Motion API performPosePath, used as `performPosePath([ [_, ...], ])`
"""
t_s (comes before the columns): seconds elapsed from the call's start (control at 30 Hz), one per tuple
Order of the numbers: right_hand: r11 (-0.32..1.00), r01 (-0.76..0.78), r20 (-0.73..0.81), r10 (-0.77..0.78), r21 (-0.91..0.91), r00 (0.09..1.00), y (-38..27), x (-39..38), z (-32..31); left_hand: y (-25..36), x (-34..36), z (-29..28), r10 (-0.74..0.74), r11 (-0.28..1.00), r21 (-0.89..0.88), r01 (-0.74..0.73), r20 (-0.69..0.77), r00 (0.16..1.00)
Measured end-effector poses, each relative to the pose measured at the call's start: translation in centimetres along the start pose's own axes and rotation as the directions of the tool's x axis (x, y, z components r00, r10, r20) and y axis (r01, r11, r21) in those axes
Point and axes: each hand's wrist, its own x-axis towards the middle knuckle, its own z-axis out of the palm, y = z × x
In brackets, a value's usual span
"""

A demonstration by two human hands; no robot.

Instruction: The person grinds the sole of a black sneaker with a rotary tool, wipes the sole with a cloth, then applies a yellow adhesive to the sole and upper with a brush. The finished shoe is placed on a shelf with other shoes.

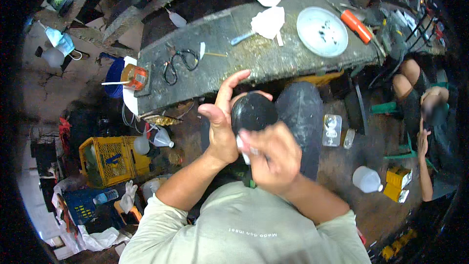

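Observation:
In front of my chest I hold a shiny black rounded object (pixel 255 112); its exact kind does not show. My left hand (pixel 223 129) cradles it from the left and behind. The left thumb and index finger stand apart, and a fingertip shows past the object's far edge. My right hand (pixel 277 156), smeared by motion, is closed at the object's near side. Its fingers pinch a small white cloth-like piece (pixel 243 149), partly hidden, close to the left palm.
A long worn bench (pixel 215 29) runs ahead, carrying a white basin (pixel 322 32), an orange cylinder (pixel 356 26), black cord (pixel 178 66) and an orange can (pixel 134 77). Yellow crates (pixel 107 161) stand left. A plastic jug (pixel 366 180) lies right, near a seated person (pixel 430 117).

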Motion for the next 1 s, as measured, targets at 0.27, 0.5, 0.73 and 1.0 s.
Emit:
performPosePath([
  [0.27,1.0,0.009,0.003,-0.009,0.016,1.0,-0.6,0.3,0.7,0.2,-0.5,-1.0,0.0,1.0,0.022,0.001,-0.061,0.998],
  [0.5,1.0,-0.023,0.058,0.023,0.002,0.998,-0.9,0.6,0.9,0.5,-1.1,-1.4,0.017,0.998,0.056,-0.014,-0.048,0.999],
  [0.73,0.993,-0.009,0.129,0.024,-0.115,0.991,-0.7,0.7,0.8,0.2,-1.7,-1.7,0.002,0.993,0.12,0.0,-0.021,1.0],
  [1.0,0.998,0.065,0.056,-0.064,-0.018,0.996,0.8,1.0,1.3,0.9,-2.2,-2.0,0.025,0.996,0.083,-0.011,-0.159,0.987],
])
